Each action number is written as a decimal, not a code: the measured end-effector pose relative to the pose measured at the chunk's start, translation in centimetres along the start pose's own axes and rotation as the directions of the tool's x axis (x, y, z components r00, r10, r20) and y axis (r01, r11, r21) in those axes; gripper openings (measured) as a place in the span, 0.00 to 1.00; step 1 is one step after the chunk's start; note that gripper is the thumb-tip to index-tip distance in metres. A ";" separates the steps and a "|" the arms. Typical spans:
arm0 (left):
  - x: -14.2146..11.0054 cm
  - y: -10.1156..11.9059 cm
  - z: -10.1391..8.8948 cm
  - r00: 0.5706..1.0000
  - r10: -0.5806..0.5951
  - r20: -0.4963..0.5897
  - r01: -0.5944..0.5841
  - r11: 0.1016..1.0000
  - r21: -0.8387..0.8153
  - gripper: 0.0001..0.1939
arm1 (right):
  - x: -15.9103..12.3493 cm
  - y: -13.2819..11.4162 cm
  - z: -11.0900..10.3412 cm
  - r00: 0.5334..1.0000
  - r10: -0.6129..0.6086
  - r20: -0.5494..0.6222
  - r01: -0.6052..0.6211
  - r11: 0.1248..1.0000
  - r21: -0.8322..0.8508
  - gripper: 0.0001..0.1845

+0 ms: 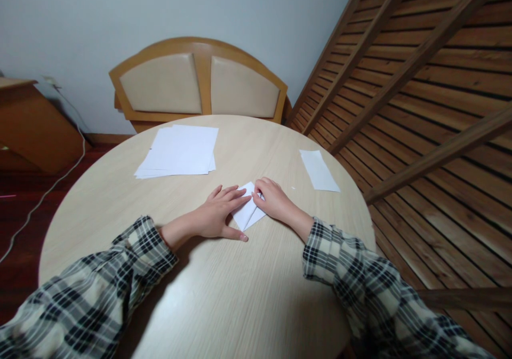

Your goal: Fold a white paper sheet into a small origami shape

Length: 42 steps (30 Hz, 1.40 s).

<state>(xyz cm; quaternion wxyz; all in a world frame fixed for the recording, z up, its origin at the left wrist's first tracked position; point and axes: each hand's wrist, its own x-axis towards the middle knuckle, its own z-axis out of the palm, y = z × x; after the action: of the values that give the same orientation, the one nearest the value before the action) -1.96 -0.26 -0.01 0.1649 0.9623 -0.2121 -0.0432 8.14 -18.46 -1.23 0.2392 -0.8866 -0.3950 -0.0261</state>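
A small folded sheet of white paper (245,216) lies on the round table in front of me, with a crease running to its near corner. My left hand (218,212) rests flat with fingers spread, the fingertips lying over the paper's left part and the thumb on the table below it. At the paper's upper right side, my right hand (272,199) is closed, thumb and fingers pinching a flap of it. Part of the paper is hidden under both hands.
A stack of white paper sheets (180,148) lies at the back left of the table (240,305). On the right lies a white paper strip (319,170), with a tiny scrap (293,188) near it. Behind stand a padded headboard (202,81) and a slatted wooden panel (424,92).
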 end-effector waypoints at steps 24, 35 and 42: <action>-0.1 -0.3 -0.5 1.000 0.006 0.022 -0.006 0.999 -0.036 0.36 | 0.0 0.2 0.4 1.000 0.006 -0.024 -0.007 1.000 -0.029 0.06; 0.0 0.2 -0.8 1.000 -0.014 0.024 0.015 0.999 -0.039 0.38 | -0.1 0.1 0.2 1.000 0.007 -0.016 -0.008 0.998 -0.059 0.06; -0.1 0.3 -0.8 0.999 -0.020 0.030 0.021 0.998 -0.051 0.43 | -0.1 0.1 0.3 1.000 0.005 -0.030 -0.007 0.999 -0.054 0.05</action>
<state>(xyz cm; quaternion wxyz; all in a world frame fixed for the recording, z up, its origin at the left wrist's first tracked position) -2.03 -0.26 0.88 0.1858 0.9591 -0.2034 -0.0647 8.11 -18.43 -1.55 0.2212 -0.8935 -0.3877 -0.0495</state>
